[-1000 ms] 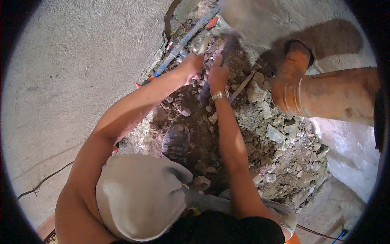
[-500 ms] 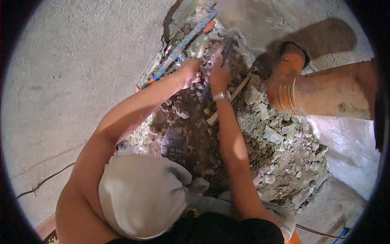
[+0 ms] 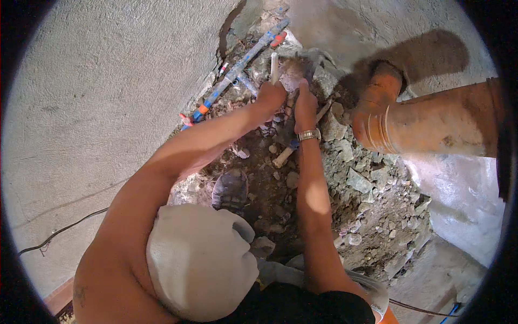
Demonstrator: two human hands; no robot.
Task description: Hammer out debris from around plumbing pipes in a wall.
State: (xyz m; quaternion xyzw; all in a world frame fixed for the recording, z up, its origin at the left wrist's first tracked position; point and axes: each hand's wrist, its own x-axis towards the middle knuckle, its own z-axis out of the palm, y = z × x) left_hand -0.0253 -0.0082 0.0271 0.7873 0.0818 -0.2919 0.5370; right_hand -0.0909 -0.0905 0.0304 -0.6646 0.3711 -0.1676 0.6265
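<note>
My left hand [image 3: 271,97] is closed beside the lower end of a short white pipe [image 3: 274,67] that sticks up from the rubble; whether its fingers grip the pipe or something hidden, I cannot tell. Next to it, my right hand [image 3: 306,105], wearing a metal watch at the wrist, is closed on a dark hand tool [image 3: 311,63] whose far end is blurred by motion. Loose stones and earth [image 3: 270,181] lie under both hands. A pale stick [image 3: 283,157] lies partly beneath my right wrist.
A grey-blue pipe [image 3: 245,59] with blue and orange parts runs along the left wall. Thick orange drainpipe [image 3: 442,124] with an elbow enters from the right. Broken stone [image 3: 359,181] is piled right of my forearm. A black cable [image 3: 65,229] hangs against the left wall.
My left hand has moved right and slightly up to the base of the white pipe. My right hand has shifted slightly to the right, and the dark tool's end has moved and blurred.
</note>
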